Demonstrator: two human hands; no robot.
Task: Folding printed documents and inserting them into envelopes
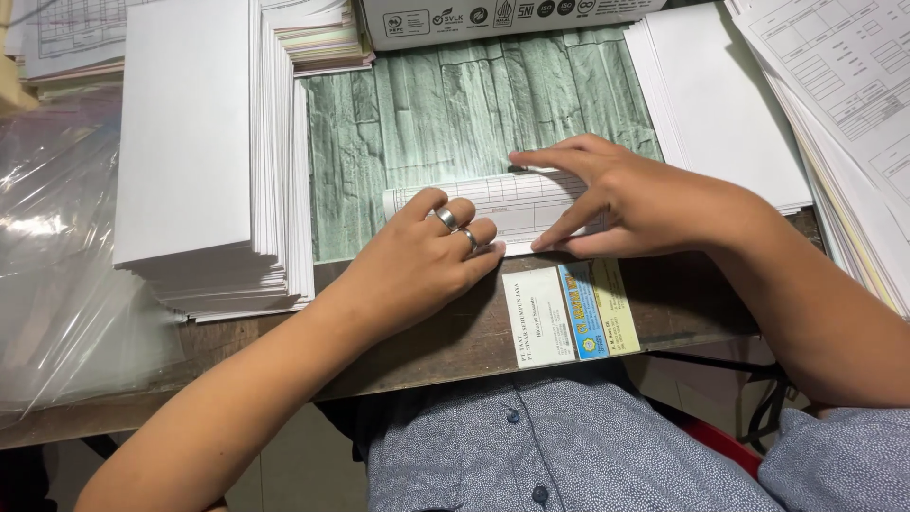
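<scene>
A folded white printed form point(512, 201) lies on the green stone-patterned mat point(445, 114). My left hand point(427, 256), with two rings on it, presses flat on the form's left end. My right hand point(607, 199) rests on its right part, index finger stretched along the upper edge and thumb at the lower edge. Neither hand grips it; both press it down against the mat.
A tall stack of white folded sheets point(204, 152) stands to the left. More white sheets point(720, 104) and printed forms point(844, 85) lie at the right. A cardboard box point(493, 19) sits at the back. Small cards point(573, 313) are stuck on the wooden table edge point(436, 351). Clear plastic point(57, 265) is far left.
</scene>
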